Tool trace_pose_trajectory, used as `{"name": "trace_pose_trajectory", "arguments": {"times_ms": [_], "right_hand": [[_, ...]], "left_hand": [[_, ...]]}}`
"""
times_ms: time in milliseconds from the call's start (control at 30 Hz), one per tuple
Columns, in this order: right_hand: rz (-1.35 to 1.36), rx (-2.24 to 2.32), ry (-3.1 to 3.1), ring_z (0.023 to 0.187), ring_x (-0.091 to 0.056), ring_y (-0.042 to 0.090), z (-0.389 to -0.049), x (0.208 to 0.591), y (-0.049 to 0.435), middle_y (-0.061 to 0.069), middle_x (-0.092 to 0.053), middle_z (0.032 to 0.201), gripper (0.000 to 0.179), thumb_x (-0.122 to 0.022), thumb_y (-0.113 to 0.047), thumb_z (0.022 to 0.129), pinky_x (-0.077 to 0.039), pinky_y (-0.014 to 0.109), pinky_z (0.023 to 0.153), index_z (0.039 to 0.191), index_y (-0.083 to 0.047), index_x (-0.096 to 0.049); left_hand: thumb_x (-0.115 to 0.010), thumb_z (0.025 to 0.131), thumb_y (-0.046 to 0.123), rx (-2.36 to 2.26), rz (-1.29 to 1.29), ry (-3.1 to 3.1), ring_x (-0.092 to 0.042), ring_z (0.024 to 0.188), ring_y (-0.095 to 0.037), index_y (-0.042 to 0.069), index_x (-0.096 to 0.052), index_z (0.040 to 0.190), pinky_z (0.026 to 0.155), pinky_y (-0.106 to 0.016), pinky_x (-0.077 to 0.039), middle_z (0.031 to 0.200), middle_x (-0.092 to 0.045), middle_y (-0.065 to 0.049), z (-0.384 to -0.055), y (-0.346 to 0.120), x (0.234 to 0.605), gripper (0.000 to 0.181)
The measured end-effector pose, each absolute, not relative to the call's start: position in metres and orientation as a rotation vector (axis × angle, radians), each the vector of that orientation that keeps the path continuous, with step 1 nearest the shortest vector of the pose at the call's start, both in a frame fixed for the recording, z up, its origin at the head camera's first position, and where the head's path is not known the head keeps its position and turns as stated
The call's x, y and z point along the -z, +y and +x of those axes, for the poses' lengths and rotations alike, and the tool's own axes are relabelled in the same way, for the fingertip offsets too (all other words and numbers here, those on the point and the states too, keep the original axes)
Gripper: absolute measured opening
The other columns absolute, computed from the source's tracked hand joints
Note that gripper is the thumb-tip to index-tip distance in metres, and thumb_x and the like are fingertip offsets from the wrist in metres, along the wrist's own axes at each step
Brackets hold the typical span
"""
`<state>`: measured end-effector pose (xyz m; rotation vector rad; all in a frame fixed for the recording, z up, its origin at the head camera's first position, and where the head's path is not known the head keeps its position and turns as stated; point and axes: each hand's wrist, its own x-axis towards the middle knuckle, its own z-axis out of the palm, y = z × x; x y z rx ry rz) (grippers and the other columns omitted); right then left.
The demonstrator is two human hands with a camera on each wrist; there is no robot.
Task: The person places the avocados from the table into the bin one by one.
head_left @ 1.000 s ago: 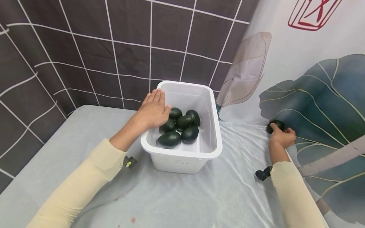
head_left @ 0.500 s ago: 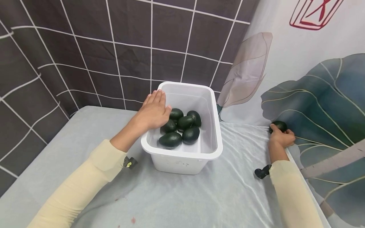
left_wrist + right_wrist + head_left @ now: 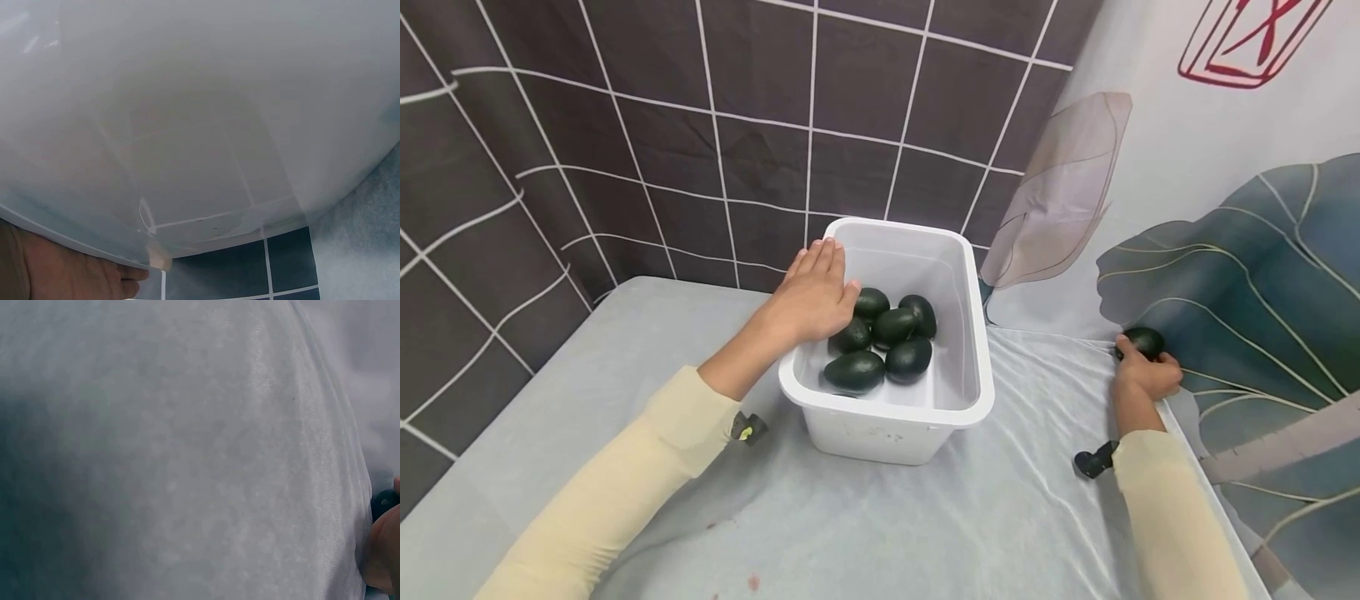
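My left hand (image 3: 814, 292) rests on the left rim of a white plastic tub (image 3: 880, 437), its fingers straight and lying along the edge. Inside the tub lie several dark green avocados (image 3: 908, 360), grouped toward its left and middle. In the left wrist view the hand (image 3: 75, 275) shows below the glossy tub wall (image 3: 200, 137). Far to the right, my right hand (image 3: 1146, 379) grips another avocado (image 3: 1144, 342) at the cloth's right edge, thumb on its near side. Only a sliver of that hand (image 3: 382, 550) and avocado (image 3: 384, 501) enters the right wrist view.
A pale grey cloth (image 3: 1015, 517) covers the table and wrinkles right of the tub. Behind stands a dark curtain (image 3: 760, 150) with a white grid. A pale sheet with leaf prints (image 3: 1247, 275) hangs at the right, close beside my right hand.
The head view has shifted slightly, so everything sits a little further right and lower. Both hands keep their places: the left on the tub rim, the right holding the avocado at the edge.
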<state>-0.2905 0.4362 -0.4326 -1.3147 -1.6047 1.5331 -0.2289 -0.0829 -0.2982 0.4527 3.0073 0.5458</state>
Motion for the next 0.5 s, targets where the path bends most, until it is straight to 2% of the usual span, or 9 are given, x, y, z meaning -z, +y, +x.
{"name": "trace_pose_trajectory", "arguments": {"times_ms": [300, 500], "right_hand": [[-1.273, -1.619, -1.561, 0.162, -0.042, 0.012, -0.281, 0.428, 0.441, 0.000, -0.041, 0.178, 0.076, -0.090, -0.038, 0.094, -0.031, 0.015, 0.134, 0.162, -0.023, -0.059], [-1.268, -1.649, -1.538, 0.161, -0.042, 0.011, -0.280, 0.426, 0.437, -0.003, -0.042, 0.176, 0.072, -0.091, -0.039, 0.092, -0.032, 0.013, 0.132, 0.156, -0.024, -0.062]], "left_hand": [[-0.028, 0.119, 0.038, -0.557, 0.457, 3.003, 0.000, 0.179, -0.043, -0.009, -0.008, 0.177, 0.147, -0.055, 0.000, 0.189, -0.001, -0.028, -0.228, -0.081, 0.297, 0.077], [-0.030, 0.119, 0.037, -0.548, 0.454, 3.012, 0.000, 0.179, -0.043, -0.009, -0.009, 0.177, 0.147, -0.054, -0.001, 0.189, -0.002, -0.028, -0.228, -0.082, 0.296, 0.077]]}}
